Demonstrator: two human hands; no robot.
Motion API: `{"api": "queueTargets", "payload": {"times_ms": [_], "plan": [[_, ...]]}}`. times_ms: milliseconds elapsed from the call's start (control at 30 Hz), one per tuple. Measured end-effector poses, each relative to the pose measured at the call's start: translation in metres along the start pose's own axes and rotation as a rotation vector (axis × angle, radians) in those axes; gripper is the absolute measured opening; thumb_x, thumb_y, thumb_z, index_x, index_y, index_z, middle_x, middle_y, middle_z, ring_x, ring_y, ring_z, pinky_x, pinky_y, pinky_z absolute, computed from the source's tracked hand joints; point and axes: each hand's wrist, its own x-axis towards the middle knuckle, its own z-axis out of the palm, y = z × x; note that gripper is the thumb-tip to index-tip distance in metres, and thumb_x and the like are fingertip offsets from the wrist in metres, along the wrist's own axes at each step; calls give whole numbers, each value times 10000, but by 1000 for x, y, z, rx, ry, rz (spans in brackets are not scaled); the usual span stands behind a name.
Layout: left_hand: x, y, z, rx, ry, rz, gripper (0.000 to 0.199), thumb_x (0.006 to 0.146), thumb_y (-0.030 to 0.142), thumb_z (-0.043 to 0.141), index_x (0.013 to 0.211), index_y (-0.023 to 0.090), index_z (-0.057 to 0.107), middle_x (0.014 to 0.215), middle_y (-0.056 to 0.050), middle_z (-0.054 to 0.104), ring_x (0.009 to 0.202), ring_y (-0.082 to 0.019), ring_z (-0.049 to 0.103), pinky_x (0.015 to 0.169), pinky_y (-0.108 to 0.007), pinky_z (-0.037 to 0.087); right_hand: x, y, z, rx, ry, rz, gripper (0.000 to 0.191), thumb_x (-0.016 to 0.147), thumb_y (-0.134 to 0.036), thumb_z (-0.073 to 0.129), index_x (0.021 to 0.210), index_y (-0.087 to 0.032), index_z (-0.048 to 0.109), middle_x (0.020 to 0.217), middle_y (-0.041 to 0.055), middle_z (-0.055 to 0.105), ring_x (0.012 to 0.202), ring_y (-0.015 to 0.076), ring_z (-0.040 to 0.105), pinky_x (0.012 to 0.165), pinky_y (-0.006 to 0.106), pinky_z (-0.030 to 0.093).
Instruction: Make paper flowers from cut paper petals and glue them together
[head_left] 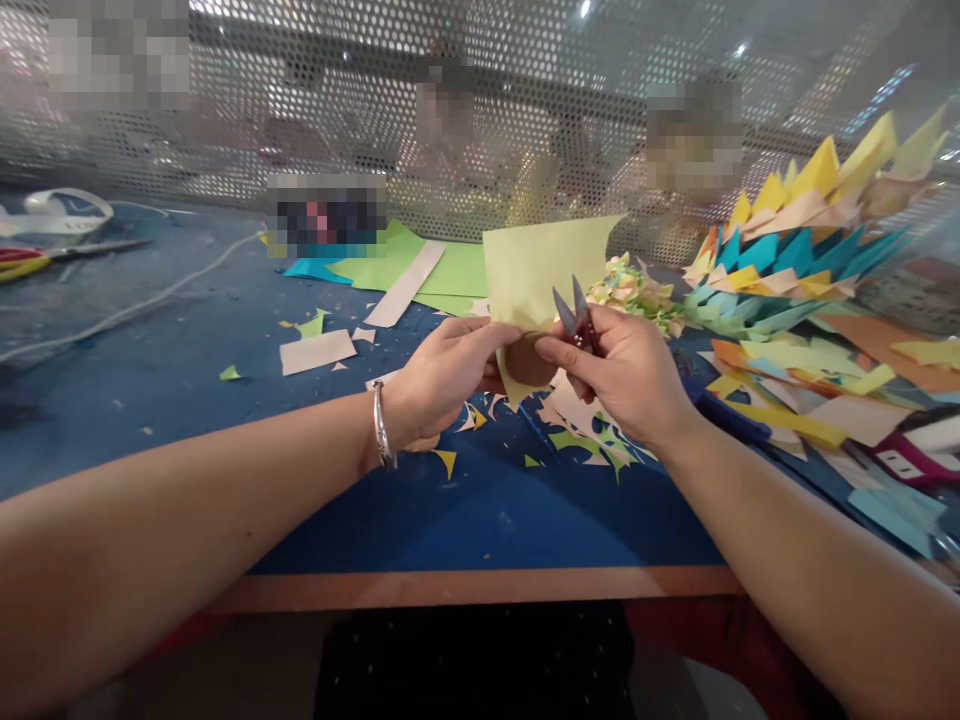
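My left hand (450,372), with a silver bangle at the wrist, pinches a sheet of pale yellow paper (544,265) at its lower left. The sheet stands upright above the table, and its right edge is curved. A round brownish piece (529,360) lies against the lower part of the sheet, between my two hands. My right hand (630,372) is closed round small scissors (574,312), blades pointing up and slightly parted in front of the sheet. Its thumb also touches the round piece. My fingers hide the scissor handles.
Paper scraps (592,440) litter the blue table (480,525) below my hands. Green sheets (427,262) lie behind. A layered folded-paper piece (802,250) stands right, beside a pile of coloured strips (817,390). Other scissors (67,255) and a white cable (150,302) lie left. A perforated screen (517,110) runs behind.
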Motion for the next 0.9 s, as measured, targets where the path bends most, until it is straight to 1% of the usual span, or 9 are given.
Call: {"api": "queueTargets", "payload": {"times_ms": [200, 333, 433, 567, 633, 700, 767, 833, 900], "plan": [[-1, 0, 0, -1, -35, -45, 270, 937, 249, 416, 924, 104, 643, 982, -150, 731, 783, -161, 716, 696, -276, 554, 0, 0, 2, 4, -11, -24, 407, 685, -496, 859, 751, -187, 603, 530, -75, 482, 403, 61, 409, 390, 235, 282], [1, 0, -1, 90, -69, -28, 294, 932, 259, 402, 953, 111, 655, 948, -141, 743, 806, -171, 723, 702, -277, 552, 1, 1, 2, 6, -29, -19, 441, 657, -527, 864, 725, -190, 587, 537, -73, 475, 423, 61, 395, 398, 235, 273], [2, 0, -1, 176, -76, -20, 329, 936, 270, 377, 996, 118, 663, 975, -144, 747, 800, -160, 721, 674, -254, 540, 1, 1, 1, 14, -41, -8, 458, 637, -537, 869, 721, -189, 584, 564, -67, 476, 444, 62, 393, 407, 237, 285], [1, 2, 0, 186, -66, -10, 288, 931, 268, 408, 922, 129, 659, 972, -148, 743, 736, -146, 699, 594, -233, 504, 2, 0, 1, 16, -62, -26, 457, 630, -542, 868, 715, -185, 596, 593, -56, 477, 503, 75, 414, 442, 239, 310], [1, 3, 0, 224, -73, -5, 287, 942, 248, 390, 881, 133, 646, 952, -136, 736, 699, -130, 676, 593, -239, 499, 2, -1, 1, 15, -78, -30, 454, 634, -547, 862, 722, -183, 605, 601, -54, 481, 515, 79, 419, 454, 240, 320], [0, 4, 1, 207, -62, -28, 281, 940, 233, 396, 814, 139, 629, 875, -108, 721, 657, -116, 645, 606, -252, 498, 3, -2, 1, 13, -92, -29, 452, 640, -548, 857, 729, -180, 610, 606, -52, 488, 520, 80, 424, 459, 241, 325], [0, 4, 1, 108, -48, -62, 263, 919, 215, 444, 718, 149, 600, 746, -68, 677, 601, -105, 603, 607, -259, 488, 2, -1, 1, 11, -106, -25, 444, 648, -542, 855, 743, -179, 617, 611, -51, 491, 526, 82, 431, 461, 241, 325], [0, 4, 0, 33, -50, -66, 277, 903, 193, 474, 644, 159, 565, 637, -36, 616, 547, -96, 562, 575, -256, 467, 2, -1, 1, 11, -118, -22, 433, 655, -530, 854, 758, -179, 623, 613, -52, 486, 534, 84, 435, 463, 240, 324], [0, 5, -1, 37, -66, -55, 301, 905, 179, 468, 616, 164, 549, 593, -26, 585, 520, -92, 546, 543, -250, 449, 2, -1, 1, 9, -122, -21, 423, 661, -521, 853, 760, -181, 622, 611, -54, 478, 539, 87, 436, 465, 239, 324]]}}
